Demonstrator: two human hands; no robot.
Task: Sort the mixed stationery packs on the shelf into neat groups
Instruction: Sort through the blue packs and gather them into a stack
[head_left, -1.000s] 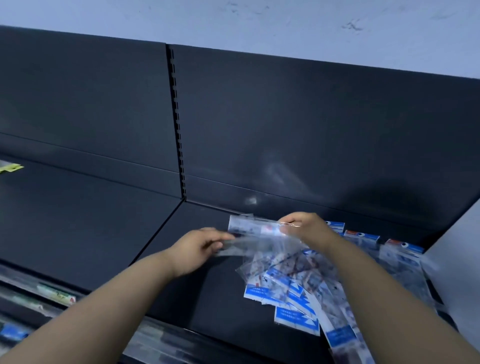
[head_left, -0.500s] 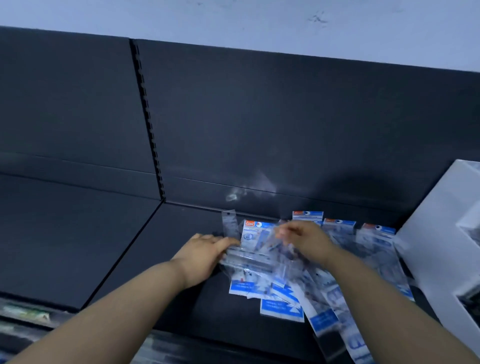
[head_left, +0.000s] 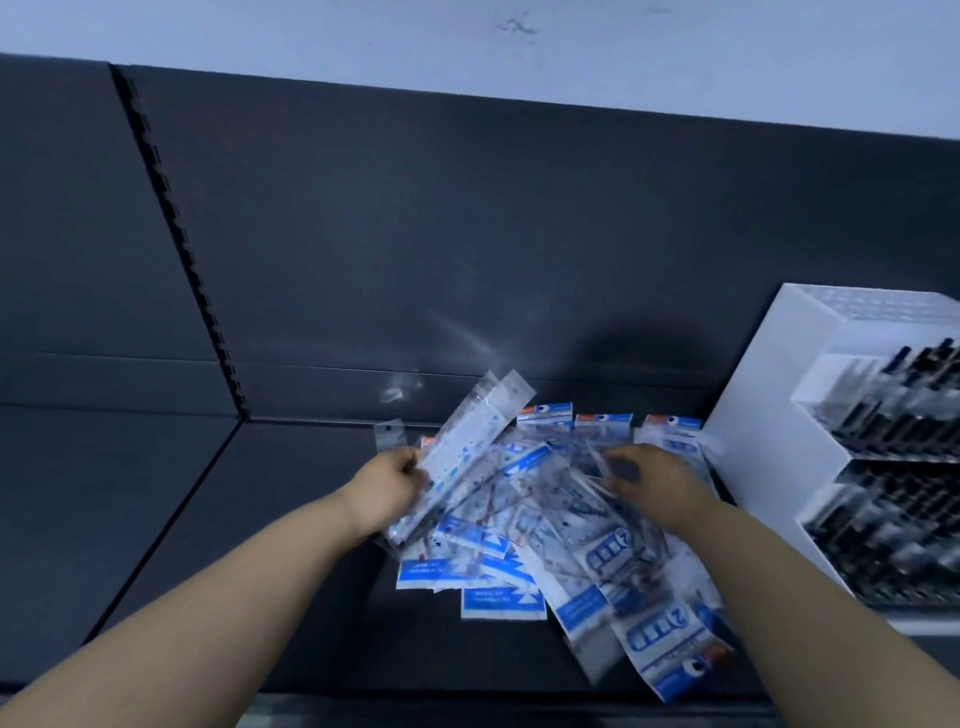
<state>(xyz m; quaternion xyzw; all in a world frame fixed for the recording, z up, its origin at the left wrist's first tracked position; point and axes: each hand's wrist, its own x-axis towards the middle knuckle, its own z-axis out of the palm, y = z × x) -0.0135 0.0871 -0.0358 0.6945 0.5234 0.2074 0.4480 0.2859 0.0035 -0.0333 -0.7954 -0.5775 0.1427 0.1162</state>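
Two hands work over a loose heap of stationery packs (head_left: 519, 551), clear sleeves with blue labels, lying on the dark shelf (head_left: 291, 519) just at 9 o'clock of a white pen rack (head_left: 753, 431). The left hand (head_left: 387, 480), at the heap's 9 o'clock edge, grips one long clear pack (head_left: 467, 447) that tilts up toward 1 o'clock. The right hand (head_left: 652, 486) rests at the heap's 2 o'clock with fingers curled onto the top sleeves, though blur hides whether it actually pinches one.
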